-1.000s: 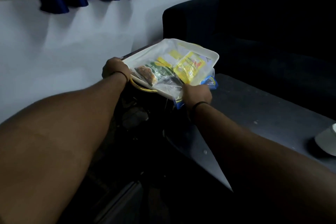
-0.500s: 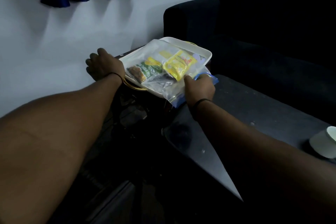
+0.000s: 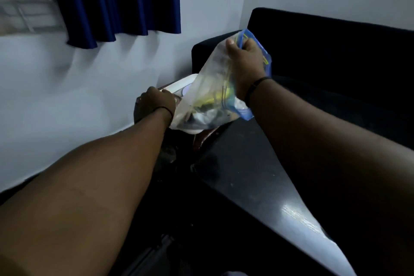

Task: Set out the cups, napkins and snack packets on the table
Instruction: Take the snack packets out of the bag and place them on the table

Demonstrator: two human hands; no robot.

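Lifting the clear blue-edged plastic bag of snack packets [image 3: 208,96] off the white rectangular tray [image 3: 179,84], the right hand [image 3: 246,60] has its grip clenched on the bag's top edge. The bag lay flat moments ago and now hangs above the tray; the left hand [image 3: 154,105] rests on the tray rim, its grip unclear. Packets can next go to the dark glossy tabletop [image 3: 257,175].

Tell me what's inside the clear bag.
The clear bag, gripped by the right hand, holds yellow and dark snack packets bunched at its bottom; their number and labels can't be made out.

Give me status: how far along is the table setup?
Early. Done: nothing visibly set out on the dark table. In hand: the right hand grips the clear bag of snack packets, lifted above the white tray, where the left hand rests. Left: emptying the bag; cups and napkins aren't in view.
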